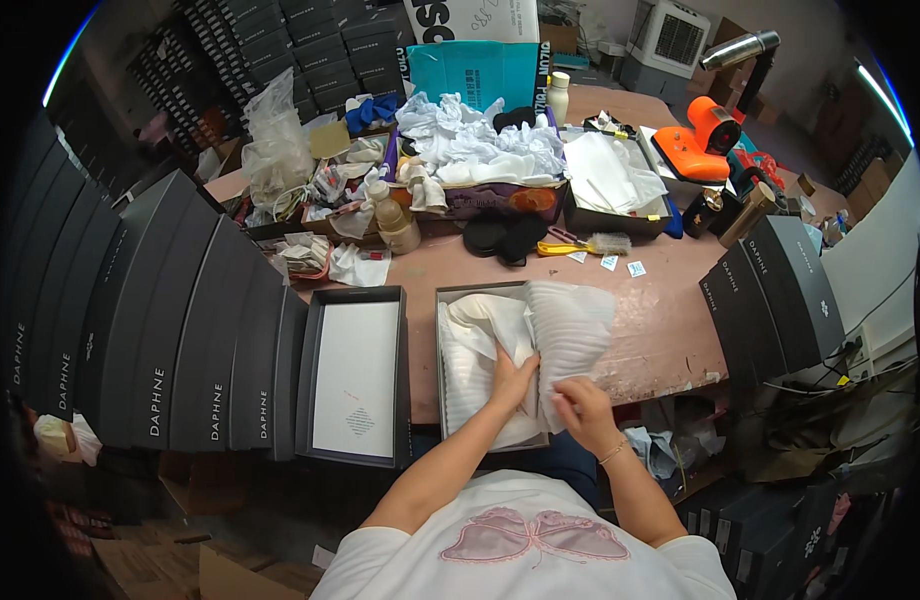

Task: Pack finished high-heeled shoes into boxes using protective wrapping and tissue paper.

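An open grey shoe box stands in front of me at the table's near edge. Crumpled white wrapping paper and ribbed white foam padding fill it; what lies under them is hidden. My left hand is inside the box, its fingers closed on a fold of the paper. A ribbed white foam sheet hangs over the box's right side. At that sheet's lower right edge, my right hand has curled fingers pinching the foam. Left of the box lies a dark box lid holding a white printed card.
Dark shoe boxes stand in a row at left, more at right. Behind are a tray of crumpled white paper, a bottle, a yellow-handled brush, black pads and an orange device.
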`<state>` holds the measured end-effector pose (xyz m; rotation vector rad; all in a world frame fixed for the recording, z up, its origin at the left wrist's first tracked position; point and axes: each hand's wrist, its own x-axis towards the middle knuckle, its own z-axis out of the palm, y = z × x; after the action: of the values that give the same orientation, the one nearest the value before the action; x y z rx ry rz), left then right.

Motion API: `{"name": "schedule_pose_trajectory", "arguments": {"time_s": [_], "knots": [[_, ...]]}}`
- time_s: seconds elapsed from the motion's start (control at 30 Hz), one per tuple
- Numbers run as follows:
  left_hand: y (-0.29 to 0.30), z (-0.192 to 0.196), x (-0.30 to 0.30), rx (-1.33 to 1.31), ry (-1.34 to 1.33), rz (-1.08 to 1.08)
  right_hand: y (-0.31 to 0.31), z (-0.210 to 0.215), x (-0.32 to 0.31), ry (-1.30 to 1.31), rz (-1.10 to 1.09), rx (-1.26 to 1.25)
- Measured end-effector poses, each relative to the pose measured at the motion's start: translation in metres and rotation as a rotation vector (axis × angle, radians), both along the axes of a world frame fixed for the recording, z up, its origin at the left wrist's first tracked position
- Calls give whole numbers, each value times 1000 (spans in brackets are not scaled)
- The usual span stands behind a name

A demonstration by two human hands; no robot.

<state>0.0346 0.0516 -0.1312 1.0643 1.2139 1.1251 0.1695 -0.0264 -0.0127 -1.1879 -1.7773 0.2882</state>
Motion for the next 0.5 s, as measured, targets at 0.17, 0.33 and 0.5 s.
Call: {"name": "schedule_pose_trajectory", "arguments": {"time_s": [0.17,0.33,0.5], "knots": [[-38,81,-59,384,516,6,12,-36,92,767,-371,-540],[-70,162,-156,388,1040,84,38,-101,83,353,-155,-609],[-80,140,-206,90,1221,-103,78,7,-54,-195,246,-225]]}}
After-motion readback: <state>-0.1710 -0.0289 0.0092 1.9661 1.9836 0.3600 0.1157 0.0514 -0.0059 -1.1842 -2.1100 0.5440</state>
